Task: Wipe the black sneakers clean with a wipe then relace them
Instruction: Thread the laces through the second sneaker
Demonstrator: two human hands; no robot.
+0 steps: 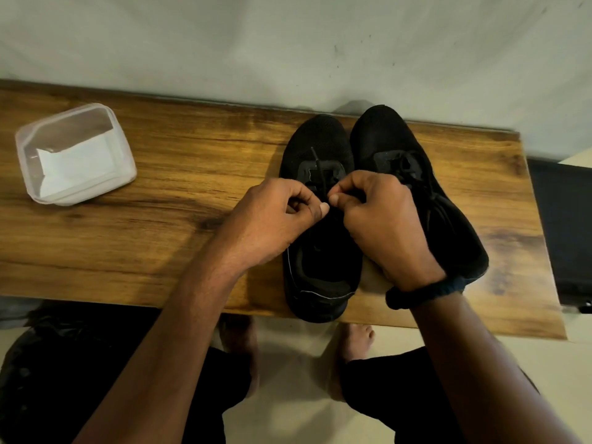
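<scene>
The left hand [282, 219] and right hand [381, 225], equally near, both pinch the lace [321, 169], which runs toward 12 o'clock along the pair's 9 o'clock sneaker [317, 136] on the worktop [192, 161].

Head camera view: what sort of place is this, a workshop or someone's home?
Probably a home: a wooden table against a plain wall, bare feet on a pale floor, and a plastic tub of wipes beside black sneakers.

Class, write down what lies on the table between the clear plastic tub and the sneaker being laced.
Head view: only bare wooden table between the plastic tub and the sneaker; the left hand overlaps the sneaker's side.
</scene>
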